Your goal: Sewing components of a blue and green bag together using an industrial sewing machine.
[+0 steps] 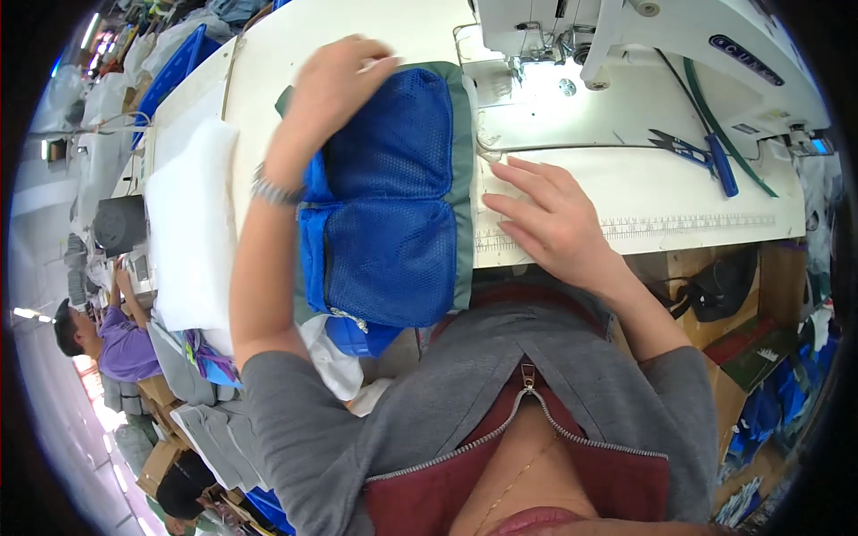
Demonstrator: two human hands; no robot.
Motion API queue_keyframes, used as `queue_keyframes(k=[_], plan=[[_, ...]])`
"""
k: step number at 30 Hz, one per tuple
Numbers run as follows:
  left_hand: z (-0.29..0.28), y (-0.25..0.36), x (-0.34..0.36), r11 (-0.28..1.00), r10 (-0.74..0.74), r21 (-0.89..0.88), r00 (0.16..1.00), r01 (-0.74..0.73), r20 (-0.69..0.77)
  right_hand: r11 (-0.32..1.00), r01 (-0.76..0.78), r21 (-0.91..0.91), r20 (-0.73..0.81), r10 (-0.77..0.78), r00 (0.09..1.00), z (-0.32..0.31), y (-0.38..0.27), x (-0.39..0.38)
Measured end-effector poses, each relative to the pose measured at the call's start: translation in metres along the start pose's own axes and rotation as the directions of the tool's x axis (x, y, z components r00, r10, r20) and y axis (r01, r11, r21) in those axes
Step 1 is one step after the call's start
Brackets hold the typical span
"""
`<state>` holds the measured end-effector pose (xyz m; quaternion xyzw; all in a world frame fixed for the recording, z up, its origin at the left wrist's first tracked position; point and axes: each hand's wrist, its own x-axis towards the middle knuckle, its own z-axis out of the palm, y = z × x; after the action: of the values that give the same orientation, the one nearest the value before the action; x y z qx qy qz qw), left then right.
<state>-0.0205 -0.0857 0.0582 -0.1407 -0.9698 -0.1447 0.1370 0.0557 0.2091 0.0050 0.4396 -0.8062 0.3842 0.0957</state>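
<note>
While the blue mesh piece point(389, 214) lies spread on the white table point(626, 183), both hands work at its borders. The piece sits left of the sewing machine point(661, 45) and apart from its needle area; two mesh pockets are arranged one above the other, and green edging point(462, 179) runs down the right side.

The left hand point(340, 82) is over the upper left corner of the piece, fingers loosely bent and pointing right. Whether they grip the cloth cannot be told from this view. The right hand point(559, 214) is just beside the green edging, above the printed ruler point(643, 225); its fingers are spread wide and hold nothing.

The step in hand appears to be laying out and squaring the piece by the machine. The next move likely calls for a light hold on the edging with the right hand, with the left hand keeping the upper part flat, so that the border can be guided evenly. Scissors point(722, 165) rest on the table, right of the right hand.
</note>
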Motion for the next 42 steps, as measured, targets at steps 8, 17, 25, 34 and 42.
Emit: queue_keyframes(k=[8,17,25,34,42], plan=[[0.050,0.007,0.014,0.948,-0.091,-0.265,0.947,0.177,0.308,0.998,0.063,-0.002,0.024,-0.063,0.998,0.012,-0.003,0.014],[0.047,0.021,-0.019,0.886,0.021,-0.462,0.994,0.030,0.105,0.998,0.020,-0.066,-0.097,-0.027,0.995,0.022,0.012,0.030],[0.043,0.016,-0.027,0.697,-0.045,-0.696,0.979,0.174,0.200,0.994,0.042,-0.096,-0.062,-0.048,0.997,0.033,0.004,0.035],[0.039,0.024,-0.014,0.861,-0.121,-0.438,0.940,0.259,0.319,0.987,-0.022,-0.162,-0.020,0.019,1.000,0.025,0.016,0.038],[0.038,0.019,-0.026,0.804,-0.090,-0.581,0.991,0.130,0.097,0.926,0.056,-0.373,0.156,0.003,0.988,0.020,0.038,0.053]])
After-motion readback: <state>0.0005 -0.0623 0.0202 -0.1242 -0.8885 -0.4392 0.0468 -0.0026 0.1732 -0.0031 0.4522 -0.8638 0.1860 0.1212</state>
